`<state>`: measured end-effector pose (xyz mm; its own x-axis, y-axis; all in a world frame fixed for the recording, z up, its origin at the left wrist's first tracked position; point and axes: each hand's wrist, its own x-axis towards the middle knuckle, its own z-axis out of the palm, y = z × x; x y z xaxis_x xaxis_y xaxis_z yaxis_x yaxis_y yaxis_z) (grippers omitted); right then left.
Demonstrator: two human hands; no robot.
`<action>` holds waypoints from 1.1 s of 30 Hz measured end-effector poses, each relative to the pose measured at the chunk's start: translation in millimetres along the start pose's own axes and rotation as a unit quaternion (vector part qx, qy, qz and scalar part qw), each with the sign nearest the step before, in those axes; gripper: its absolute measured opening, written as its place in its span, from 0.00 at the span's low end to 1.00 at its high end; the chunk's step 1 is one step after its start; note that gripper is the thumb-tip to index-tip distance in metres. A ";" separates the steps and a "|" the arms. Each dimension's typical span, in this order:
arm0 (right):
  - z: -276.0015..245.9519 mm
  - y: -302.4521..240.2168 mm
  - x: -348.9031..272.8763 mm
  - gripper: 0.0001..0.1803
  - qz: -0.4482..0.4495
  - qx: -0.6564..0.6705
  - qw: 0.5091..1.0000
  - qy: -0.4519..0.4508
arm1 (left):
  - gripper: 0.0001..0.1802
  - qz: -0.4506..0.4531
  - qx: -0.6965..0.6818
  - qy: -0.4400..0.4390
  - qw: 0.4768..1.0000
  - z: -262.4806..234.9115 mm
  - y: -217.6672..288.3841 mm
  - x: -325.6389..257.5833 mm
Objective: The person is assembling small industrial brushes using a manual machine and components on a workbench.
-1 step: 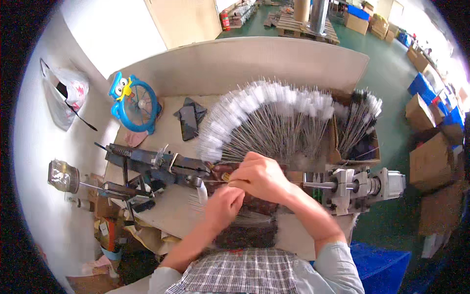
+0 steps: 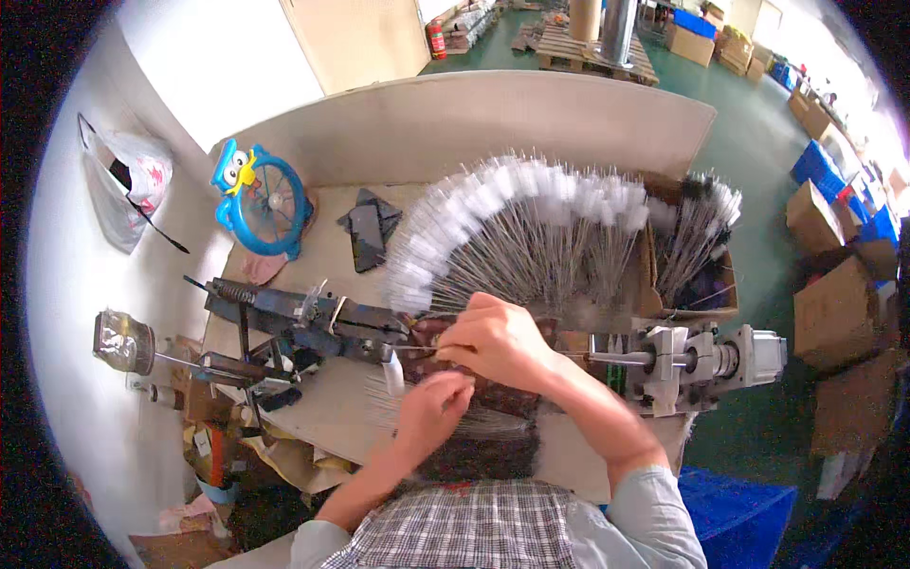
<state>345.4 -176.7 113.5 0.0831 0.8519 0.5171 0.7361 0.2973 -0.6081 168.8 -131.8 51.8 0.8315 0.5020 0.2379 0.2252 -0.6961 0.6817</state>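
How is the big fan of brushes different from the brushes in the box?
The fan of brushes is wide and spread flat on the table; the box brushes are a smaller bunch in a cardboard box. The fan lies ahead of both hands; the box sits farther right. Both have white tips on thin wire stems.

We see the wearer's own body entering from the lower edge of the view. The torso carries a woven checked shirt of grey, white and dark lines, with a thin trace of red at its upper hem. Over the shoulders lie short pale grey-blue fabric sleeves, plain and unmarked, each ending above the elbow in a soft folded cuff; the one on the person's right shows more fully than the other. Both forearms are bare below the sleeves. The left hand and the right hand wear no gloves. We cannot tell whether any ring is worn, since the fingers are slightly blurred.
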 end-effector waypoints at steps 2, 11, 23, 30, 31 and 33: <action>18.5 3.9 8.4 0.05 -0.002 -0.014 1.000 -0.001 | 0.14 -0.083 -0.094 0.005 0.992 -0.6 -4.5 -15.4; 62.1 -0.4 32.1 0.04 0.040 -0.149 0.988 -0.029 | 0.25 -0.336 -0.825 0.103 0.443 -55.4 -59.8 -11.6; 50.1 -3.1 34.3 0.05 0.038 -0.171 0.982 -0.069 | 0.24 -0.279 -0.139 0.018 0.950 -28.7 -57.8 2.4; 22.3 -19.5 -20.4 0.08 -0.007 -0.136 0.989 0.055 | 0.11 -0.290 -0.479 0.069 0.826 -6.2 -38.9 8.3; 24.5 -17.1 -33.1 0.09 0.025 -0.105 0.994 -0.001 | 0.08 -0.271 -0.531 0.094 0.797 5.0 -42.6 4.2; 42.9 -4.6 -53.5 0.11 0.061 -0.065 0.994 -0.059 | 0.08 -0.259 -0.495 0.107 0.823 9.3 -46.9 3.5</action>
<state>308.8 -205.2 62.8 0.1029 0.9250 0.3658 0.8063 0.1378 -0.5752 165.8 -102.1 14.2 0.6225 0.7518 -0.2173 -0.0909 0.3453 0.9341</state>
